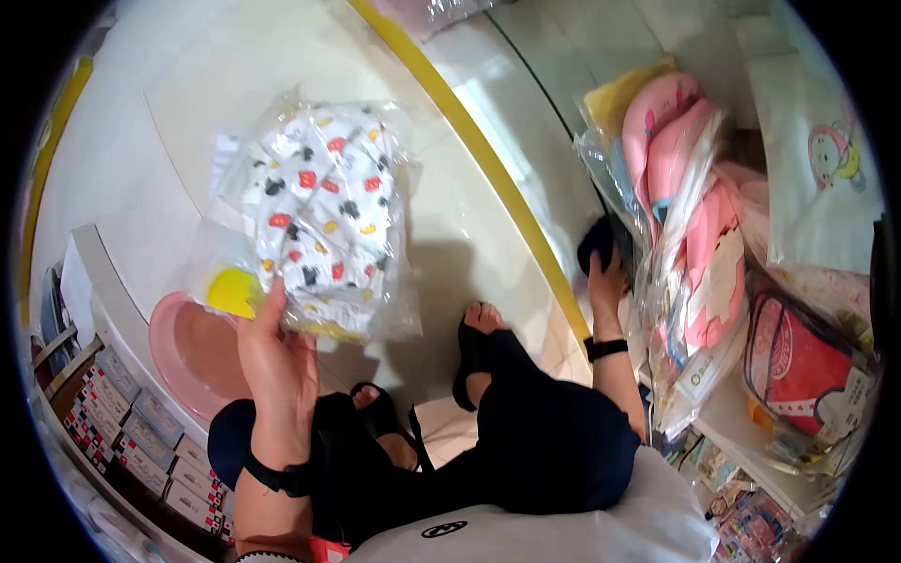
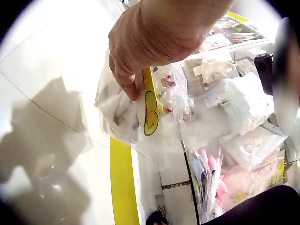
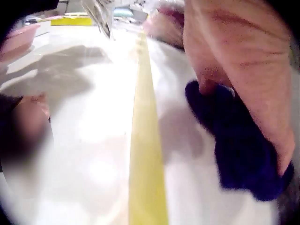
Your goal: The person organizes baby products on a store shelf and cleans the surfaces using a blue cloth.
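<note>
Person's left fingers (image 1: 270, 310) only pinch the near edge of that slick bagged cartoon-print package (image 1: 324, 202) over the floor (image 1: 206, 66), so it could sag and slip; right fingers (image 1: 597, 272), clamped on dark blue cloth (image 3: 248, 150), probably couldn't catch it.

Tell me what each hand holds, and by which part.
The left hand pinches the clear plastic packet of printed white fabric by its near edge; the right hand grips a dark blue cloth, exact part unclear.

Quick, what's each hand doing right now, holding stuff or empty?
Left hand: closed, holding a clear plastic packet of Mickey-print fabric.
Right hand: closed, holding a dark blue cloth.
</note>
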Tool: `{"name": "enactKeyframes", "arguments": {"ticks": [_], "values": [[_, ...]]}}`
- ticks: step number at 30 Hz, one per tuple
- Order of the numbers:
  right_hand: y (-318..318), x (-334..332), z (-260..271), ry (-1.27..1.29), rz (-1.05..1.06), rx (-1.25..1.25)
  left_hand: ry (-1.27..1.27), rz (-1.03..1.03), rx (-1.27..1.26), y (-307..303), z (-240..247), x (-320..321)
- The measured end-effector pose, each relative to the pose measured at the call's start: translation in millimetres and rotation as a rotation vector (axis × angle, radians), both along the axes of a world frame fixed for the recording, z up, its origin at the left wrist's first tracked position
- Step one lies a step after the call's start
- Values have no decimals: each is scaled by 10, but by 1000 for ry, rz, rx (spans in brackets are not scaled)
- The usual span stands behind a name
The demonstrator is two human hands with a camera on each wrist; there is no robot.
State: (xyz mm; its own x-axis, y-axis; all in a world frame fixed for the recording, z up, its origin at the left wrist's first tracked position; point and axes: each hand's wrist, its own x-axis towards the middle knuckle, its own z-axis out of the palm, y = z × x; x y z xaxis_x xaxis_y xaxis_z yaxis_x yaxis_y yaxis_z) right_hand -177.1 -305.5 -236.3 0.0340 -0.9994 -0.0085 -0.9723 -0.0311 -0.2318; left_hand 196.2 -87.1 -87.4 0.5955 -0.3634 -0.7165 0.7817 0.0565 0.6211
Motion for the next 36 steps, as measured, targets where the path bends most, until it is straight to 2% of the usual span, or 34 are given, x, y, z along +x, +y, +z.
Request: {"name": "enactKeyframes", "arguments": {"ticks": [2,3,4,6,8,10,13,15,20,22,24,25,26,27,30,33,36], "values": [[70,24,-43,39,-106,63,-26,-89,95,62,21,-20],[51,110,-67,32,-158,96,-20,-55,57,26,46,-55],[-51,155,-169,152,-115,176,-10,-41,43,24,60,-79],[-109,676,-46,230,61,128,9,-16,10,6,68,-110],[-305,1040,-161,220,223,-54,22,-9,5,5,62,-103],[-661,1352,-223,48,290,-120,39,-11,-7,54,27,-51],[-947,1623,58,-421,360,-176,12,4,-27,45,80,-34],[-1036,1590,-7,-438,343,-220,-19,35,13,39,57,-87],[-1303,1790,-417,-72,231,-303,-45,81,59,132,80,-146],[-1469,1910,-470,171,192,-319,-41,98,81,178,54,-178],[-1741,2064,-501,529,194,-324,-23,115,97,160,110,-174],[-1854,2129,-535,533,162,-329,-13,102,101,155,134,-169],[-1950,2193,-616,483,115,-327,-9,97,97,157,136,-171],[-2037,2304,-692,239,-18,-375,-7,93,93,161,139,-168],[-2100,2559,-636,151,2,-260,-24,80,77,137,142,-161],[-2072,2784,-416,-46,206,-190,-39,56,54,130,152,-152],[-2120,2952,-391,-134,381,-134,-39,29,38,117,141,-132]]}}
